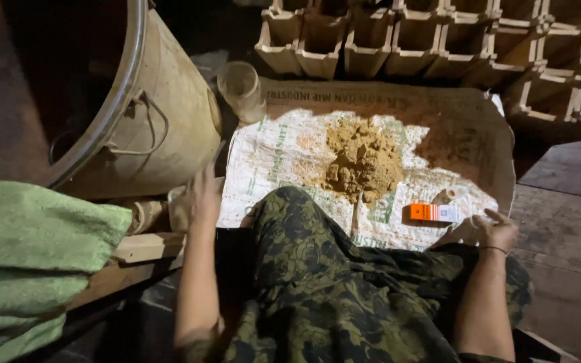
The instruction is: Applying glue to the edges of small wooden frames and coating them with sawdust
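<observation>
L hand (200,198) fingers spread, flat by big bucket (163,121), holds nothing. R hand (495,230) half-curled, empty, near orange box (433,212). Sand pile (363,161) on sack (270,161).

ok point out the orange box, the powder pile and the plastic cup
orange box (432,213): head view, on its top face
powder pile (363,163): head view, on the middle of the heap
plastic cup (242,89): head view, on its side wall

Left hand (200,198), right hand (497,230) outstretched
</observation>
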